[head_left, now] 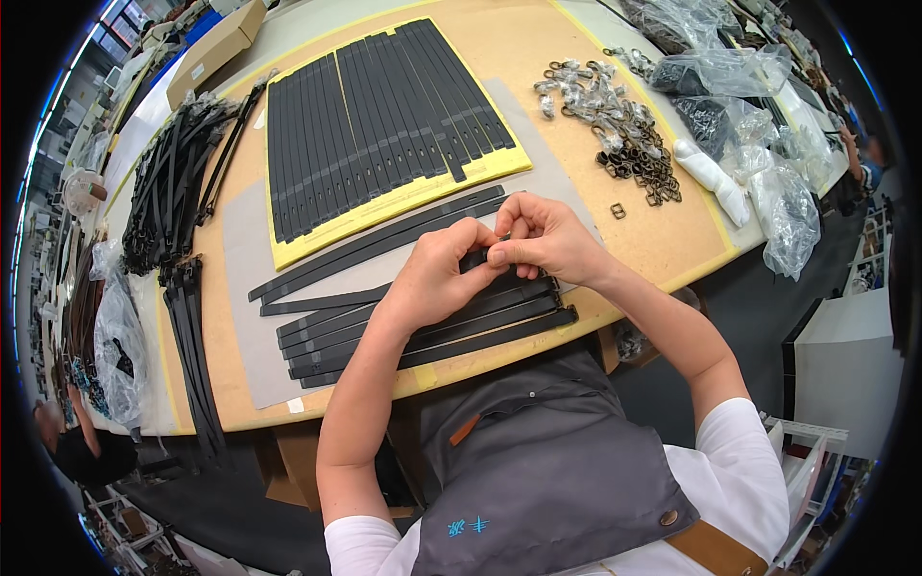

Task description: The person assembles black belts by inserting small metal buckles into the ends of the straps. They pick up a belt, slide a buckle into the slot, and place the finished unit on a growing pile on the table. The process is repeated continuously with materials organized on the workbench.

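A black belt strap (327, 302) runs up from the grey sheet into my two hands. My left hand (437, 274) is closed on it near its end, thumb and fingers pinching. My right hand (549, 238) meets the left at the strap's tip, its thumb and forefinger pinched there. The fingers hide most of that end, and whether a small metal part is between them cannot be made out. Below my hands lies a stack of black straps (442, 344) with dark buckles at their right ends. Just beyond the held strap, further straps (375, 242) lie flat.
A yellow board (519, 161) bears a row of black straps. Metal buckles (639, 158), some in clear wrap, are heaped at the right. Bundled black belts (173, 192) hang over the left table edge. Plastic bags (792, 216) and a white roll (711, 178) lie at the right edge.
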Action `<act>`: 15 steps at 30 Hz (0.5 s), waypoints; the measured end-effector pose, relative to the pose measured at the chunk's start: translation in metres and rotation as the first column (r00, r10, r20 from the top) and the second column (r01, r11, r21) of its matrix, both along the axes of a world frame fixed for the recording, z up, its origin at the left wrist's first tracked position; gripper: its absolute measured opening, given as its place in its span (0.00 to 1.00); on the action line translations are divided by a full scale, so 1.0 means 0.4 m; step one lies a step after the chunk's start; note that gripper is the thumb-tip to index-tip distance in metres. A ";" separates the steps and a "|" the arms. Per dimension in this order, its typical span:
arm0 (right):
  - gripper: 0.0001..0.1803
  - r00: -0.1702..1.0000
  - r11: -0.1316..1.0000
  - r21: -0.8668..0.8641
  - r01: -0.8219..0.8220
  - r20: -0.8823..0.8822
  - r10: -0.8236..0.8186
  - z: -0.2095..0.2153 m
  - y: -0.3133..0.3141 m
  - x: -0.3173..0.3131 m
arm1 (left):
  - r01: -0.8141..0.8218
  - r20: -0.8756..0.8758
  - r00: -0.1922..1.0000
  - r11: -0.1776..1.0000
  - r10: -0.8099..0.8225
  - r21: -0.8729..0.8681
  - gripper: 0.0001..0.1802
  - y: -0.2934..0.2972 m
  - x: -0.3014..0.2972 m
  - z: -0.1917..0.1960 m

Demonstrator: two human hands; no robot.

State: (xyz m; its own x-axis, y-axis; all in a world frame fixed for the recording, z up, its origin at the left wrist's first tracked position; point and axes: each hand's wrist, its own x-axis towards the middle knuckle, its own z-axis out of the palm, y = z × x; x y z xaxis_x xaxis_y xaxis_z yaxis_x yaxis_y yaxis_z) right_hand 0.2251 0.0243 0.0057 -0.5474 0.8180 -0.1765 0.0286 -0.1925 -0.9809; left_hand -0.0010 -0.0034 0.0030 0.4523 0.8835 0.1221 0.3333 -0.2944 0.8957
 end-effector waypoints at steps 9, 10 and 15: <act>0.12 0.997 0.998 -0.004 -0.064 -0.053 0.064 0.016 0.010 0.051 | -0.048 -0.084 0.995 0.990 0.060 0.136 0.14 -0.003 0.010 0.014; 0.12 0.996 0.998 0.003 -0.061 -0.057 0.061 0.008 0.009 0.049 | -0.045 -0.088 0.994 0.989 0.058 0.143 0.14 -0.005 0.011 0.014; 0.11 0.996 1.000 0.006 -0.007 -0.084 0.008 -0.003 0.002 0.030 | -0.058 -0.078 0.994 0.980 0.073 0.188 0.15 -0.002 0.005 -0.001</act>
State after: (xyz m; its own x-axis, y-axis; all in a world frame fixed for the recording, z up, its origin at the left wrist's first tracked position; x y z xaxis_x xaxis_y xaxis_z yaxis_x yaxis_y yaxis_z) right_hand 0.2369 0.0250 0.0045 -0.5662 0.8148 -0.1248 -0.0523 -0.1866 -0.9810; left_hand 0.0009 -0.0042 0.0025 0.4098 0.8771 0.2503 0.4294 -0.4276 0.7954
